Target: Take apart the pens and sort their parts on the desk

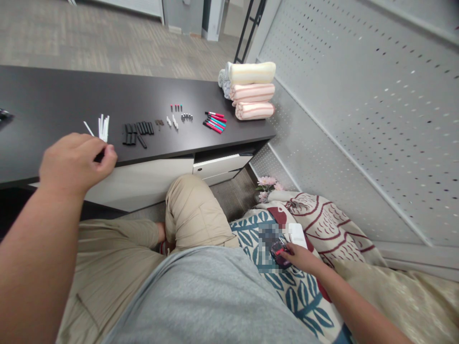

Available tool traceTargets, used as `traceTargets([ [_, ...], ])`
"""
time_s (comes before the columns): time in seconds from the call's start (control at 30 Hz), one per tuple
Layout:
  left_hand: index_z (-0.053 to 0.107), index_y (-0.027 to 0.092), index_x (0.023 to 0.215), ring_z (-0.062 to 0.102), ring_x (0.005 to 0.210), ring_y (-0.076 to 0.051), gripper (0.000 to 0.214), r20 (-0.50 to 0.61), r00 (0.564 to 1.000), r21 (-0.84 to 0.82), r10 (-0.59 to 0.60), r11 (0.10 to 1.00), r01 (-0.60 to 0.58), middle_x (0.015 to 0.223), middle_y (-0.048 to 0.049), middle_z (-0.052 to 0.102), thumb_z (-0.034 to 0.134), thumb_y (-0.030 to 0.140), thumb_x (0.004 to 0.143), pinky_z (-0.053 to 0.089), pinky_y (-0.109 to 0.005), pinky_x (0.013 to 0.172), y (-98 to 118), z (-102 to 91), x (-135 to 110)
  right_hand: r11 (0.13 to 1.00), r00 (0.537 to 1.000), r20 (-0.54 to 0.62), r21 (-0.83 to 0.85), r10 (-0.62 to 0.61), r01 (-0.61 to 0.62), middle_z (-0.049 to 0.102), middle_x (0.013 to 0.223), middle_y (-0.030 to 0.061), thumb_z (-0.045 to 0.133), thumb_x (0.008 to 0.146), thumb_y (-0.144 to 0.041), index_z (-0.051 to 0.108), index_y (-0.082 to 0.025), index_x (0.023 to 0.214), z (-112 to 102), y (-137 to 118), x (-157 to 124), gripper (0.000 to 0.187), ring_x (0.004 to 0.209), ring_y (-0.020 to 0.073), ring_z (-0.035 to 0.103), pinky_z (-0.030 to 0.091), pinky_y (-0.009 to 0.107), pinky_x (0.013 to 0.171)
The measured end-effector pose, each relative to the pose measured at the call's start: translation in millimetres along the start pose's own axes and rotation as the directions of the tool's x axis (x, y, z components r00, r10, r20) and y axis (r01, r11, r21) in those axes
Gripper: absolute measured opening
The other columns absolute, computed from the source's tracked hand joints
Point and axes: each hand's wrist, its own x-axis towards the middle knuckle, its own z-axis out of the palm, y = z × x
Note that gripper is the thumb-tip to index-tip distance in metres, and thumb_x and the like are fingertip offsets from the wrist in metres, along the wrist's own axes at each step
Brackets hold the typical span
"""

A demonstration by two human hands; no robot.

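Note:
My left hand (81, 160) hovers over or rests at the table's front edge, fingers curled and thumb pressed toward the index finger. Thin white sticks (103, 125) show just past its knuckles; whether the fingers touch them is hidden. Down at the right, my right hand (299, 255) grips the edge of a dark, shiny phone-like object (280, 252) with a red patch, partly blurred by pixelation. That object lies on or just above a leaf-patterned cloth (297, 296). Beside it is a white rectangular object (297, 234).
On the dark table (57, 100) lie black tubes (132, 134), small brown pieces (159, 123), white parts (172, 122), silver pieces (187, 117) and red and teal pens (215, 122). Rolled towels (254, 91) stand at its right end, near a perforated panel (344, 119). Pink flowers (267, 182) sit below.

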Motion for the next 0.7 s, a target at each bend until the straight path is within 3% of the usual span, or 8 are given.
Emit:
traceTargets([
  [0.17, 0.06, 0.019, 0.082, 0.059, 0.09, -0.026, 0.019, 0.03, 0.999, -0.062, -0.025, 0.998, 0.027, 0.084, -0.0079, 0.065, 0.056, 0.033, 0.094, 0.036, -0.034, 0.071, -1, -0.7, 0, 1.0, 1.0, 0.003, -0.029, 0.009, -0.009, 0.077, 0.101, 0.0105, 0.052, 0.1, -0.046, 0.071, -0.018, 0.103, 0, -2, 1, 0.034, 0.093, 0.0249, 0.07, 0.045, 0.031, 0.078],
  [0.37, 0.058, 0.021, 0.079, 0.059, 0.087, -0.025, 0.019, 0.006, 1.0, -0.013, -0.003, 1.0, 0.003, 0.081, -0.0068, 0.064, 0.056, 0.032, 0.094, 0.035, -0.034, 0.069, -1, 0.1, 0, 0.997, 0.999, -0.026, -0.069, 0.031, -0.033, 0.077, 0.098, 0.0108, 0.051, 0.1, -0.049, 0.07, -0.018, 0.099, -6, -7, -3, 0.037, 0.089, 0.0254, 0.07, 0.044, 0.032, 0.075],
  [0.47, 0.058, 0.021, 0.08, 0.06, 0.088, -0.026, 0.018, -0.003, 1.0, -0.002, 0.006, 1.0, -0.006, 0.083, -0.0068, 0.064, 0.055, 0.032, 0.094, 0.036, -0.035, 0.069, -1, 0.1, 0, 0.993, 0.996, -0.064, -0.096, 0.058, -0.063, 0.077, 0.102, 0.0124, 0.053, 0.099, -0.049, 0.07, -0.018, 0.108, -8, -9, -5, 0.037, 0.091, 0.0269, 0.071, 0.044, 0.033, 0.073],
  [0.7, 0.061, 0.02, 0.083, 0.063, 0.09, -0.026, 0.013, -0.064, 0.998, -0.066, 0.004, 0.998, -0.008, 0.086, -0.0074, 0.068, 0.058, 0.031, 0.091, 0.043, -0.035, 0.074, -4, 1.6, -2, 0.979, 0.99, -0.135, -0.19, 0.045, -0.07, 0.077, 0.106, 0.0144, 0.045, 0.104, -0.037, 0.069, -0.019, 0.109, -20, -15, -12, 0.031, 0.099, 0.0277, 0.072, 0.044, 0.033, 0.077],
])
